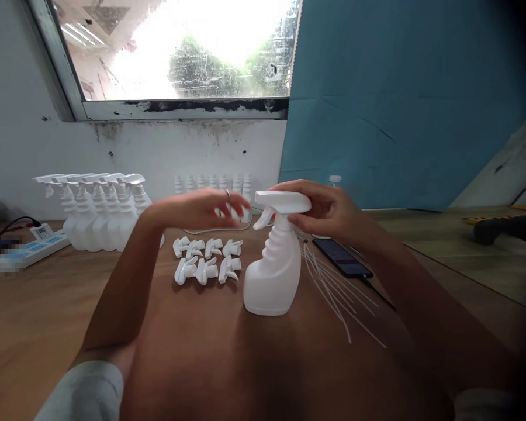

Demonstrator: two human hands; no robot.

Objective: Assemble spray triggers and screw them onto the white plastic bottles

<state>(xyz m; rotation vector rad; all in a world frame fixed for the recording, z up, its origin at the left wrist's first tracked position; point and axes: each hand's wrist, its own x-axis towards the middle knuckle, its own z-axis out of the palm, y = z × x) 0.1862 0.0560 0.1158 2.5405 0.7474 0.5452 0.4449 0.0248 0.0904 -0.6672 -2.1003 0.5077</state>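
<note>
A white spray bottle (pixel 274 275) stands upright on the table in front of me, its trigger sprayer head (pixel 284 202) sitting on the neck. My right hand (pixel 326 207) grips that head from the right, thumb at the collar and fingers behind it. To the left, my left hand (pixel 206 207) hovers in the air with fingers loosely extended, apart from the bottle and holding nothing. Beneath it lie several loose white trigger heads (pixel 207 270) in two rows. Thin white dip tubes (pixel 333 286) are spread on the table right of the bottle.
Several bottles with trigger heads (pixel 103 216) stand in a group at the left. More bottles without heads (pixel 246 184) line the wall behind my left hand. A phone (pixel 342 257) with a cable lies at the right, and a power strip (pixel 30 254) at the far left.
</note>
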